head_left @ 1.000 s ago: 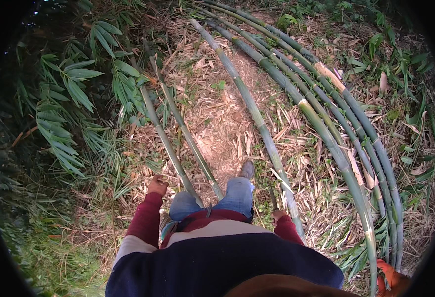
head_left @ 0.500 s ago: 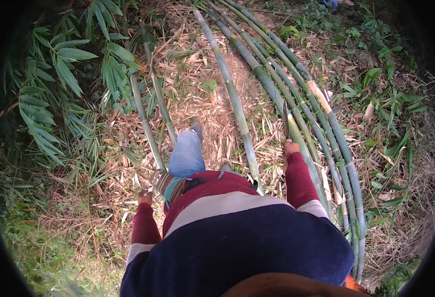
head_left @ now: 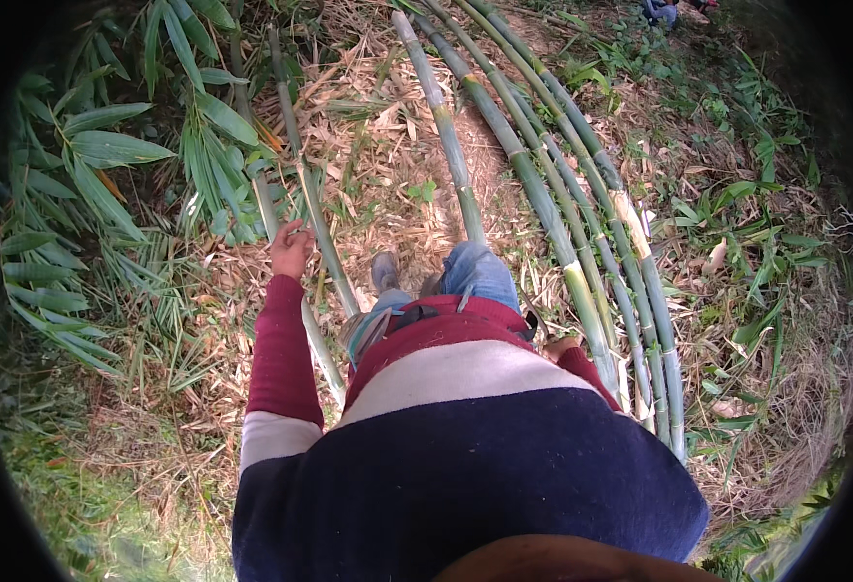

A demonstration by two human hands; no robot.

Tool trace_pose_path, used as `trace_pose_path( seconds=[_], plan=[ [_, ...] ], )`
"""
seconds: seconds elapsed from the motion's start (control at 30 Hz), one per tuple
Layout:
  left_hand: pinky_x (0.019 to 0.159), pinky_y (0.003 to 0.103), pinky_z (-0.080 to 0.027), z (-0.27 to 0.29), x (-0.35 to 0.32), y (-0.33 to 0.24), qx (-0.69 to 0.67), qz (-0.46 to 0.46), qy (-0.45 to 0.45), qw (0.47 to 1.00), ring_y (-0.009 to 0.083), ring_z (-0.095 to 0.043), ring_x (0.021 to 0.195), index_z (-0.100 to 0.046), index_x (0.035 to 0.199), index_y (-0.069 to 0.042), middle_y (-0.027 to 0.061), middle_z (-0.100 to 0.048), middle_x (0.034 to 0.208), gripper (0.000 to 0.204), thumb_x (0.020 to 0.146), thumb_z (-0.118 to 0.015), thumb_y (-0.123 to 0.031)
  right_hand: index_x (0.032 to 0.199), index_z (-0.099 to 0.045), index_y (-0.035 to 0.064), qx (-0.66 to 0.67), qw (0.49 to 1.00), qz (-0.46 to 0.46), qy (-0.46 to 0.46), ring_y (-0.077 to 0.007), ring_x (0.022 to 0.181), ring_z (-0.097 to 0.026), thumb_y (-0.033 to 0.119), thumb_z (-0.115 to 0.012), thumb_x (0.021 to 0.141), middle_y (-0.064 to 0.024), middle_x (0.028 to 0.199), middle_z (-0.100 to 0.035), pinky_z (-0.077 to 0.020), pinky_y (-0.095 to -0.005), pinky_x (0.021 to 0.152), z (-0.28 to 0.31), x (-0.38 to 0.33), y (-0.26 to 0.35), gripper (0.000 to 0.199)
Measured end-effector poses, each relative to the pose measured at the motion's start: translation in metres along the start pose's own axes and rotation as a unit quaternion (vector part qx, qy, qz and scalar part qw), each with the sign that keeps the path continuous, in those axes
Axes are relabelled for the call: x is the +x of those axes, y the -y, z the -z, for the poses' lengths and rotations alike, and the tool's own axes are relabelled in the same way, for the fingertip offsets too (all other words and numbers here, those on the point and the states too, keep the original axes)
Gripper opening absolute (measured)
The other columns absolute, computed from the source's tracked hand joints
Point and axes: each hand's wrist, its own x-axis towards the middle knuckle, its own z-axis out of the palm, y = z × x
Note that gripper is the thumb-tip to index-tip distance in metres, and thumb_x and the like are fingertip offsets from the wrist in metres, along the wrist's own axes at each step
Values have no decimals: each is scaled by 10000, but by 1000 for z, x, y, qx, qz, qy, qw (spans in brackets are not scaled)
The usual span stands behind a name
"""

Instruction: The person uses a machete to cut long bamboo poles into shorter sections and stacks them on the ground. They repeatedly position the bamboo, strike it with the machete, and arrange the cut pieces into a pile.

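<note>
My left hand is raised in front of me with loosely curled fingers and nothing in it, right beside two thin green bamboo stems lying on the ground. My right hand hangs by my hip, mostly hidden behind my striped sweater, next to a bundle of long green bamboo poles. A single bamboo pole runs ahead between my feet. One grey shoe and a blue-jeaned knee show below my chest.
Dry leaves and straw cover the ground. Leafy bamboo branches crowd the left side. Green weeds grow on the right. Another person's legs show at the far top edge.
My left arm has swung forward and up beside the thin stems, while my right arm has dropped back to my hip. My legs have stepped on along the poles.
</note>
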Motion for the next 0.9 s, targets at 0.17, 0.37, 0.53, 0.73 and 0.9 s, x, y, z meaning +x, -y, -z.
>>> trace_pose_path(
  seconds=[0.17, 0.37, 0.53, 0.73, 0.9],
  plan=[
    [616, 231, -493, -14, 64, -6, 26, 42, -51, 997, 149, -646, 734, -555, 1197, 57, 133, -696, 906, 320, 888, -598, -18, 1089, -686, 76, 166, 974, -56, -143, -291, 941, -703, 467, -551, 862, -198, 934, -719, -544, -412, 858, 102, 60, 26, 471],
    [522, 269, -500, -53, 122, 66, 263, 122, 11, 957, 155, -656, 688, -616, 1186, -21, 105, -705, 905, 329, 897, -645, -177, 993, -718, -25, 252, 940, -62, -223, -321, 952, -702, 407, -714, 772, -226, 1015, -707, -553, -418, 834, 195, 180, -7, 485],
    [525, 277, -502, -185, 204, 40, 354, 10, 93, 930, 163, -655, 689, -606, 1192, -23, 111, -700, 913, 339, 887, -650, -165, 1063, -717, 68, 256, 946, -52, -191, -313, 986, -693, 218, -647, 796, -144, 1084, -708, -565, -469, 786, 348, 135, 64, 315],
    [530, 286, -505, -321, 272, 3, 427, -71, 255, 865, 173, -654, 690, -594, 1199, -25, 119, -694, 921, 353, 875, -656, -152, 1093, -685, 48, 390, 874, -62, -282, -355, 964, -688, 233, -665, 750, -196, 1031, -700, -553, -467, 803, 340, 61, 52, 390],
    [533, 294, -508, -376, 328, -23, 448, -110, 362, 810, 181, -653, 691, -584, 1205, -27, 124, -689, 929, 366, 866, -661, -140, 1131, -668, 41, 524, 797, -217, -205, -372, 948, -682, 245, -648, 753, -209, 1009, -698, -543, -480, 805, 237, 39, 87, 430]
  ],
)
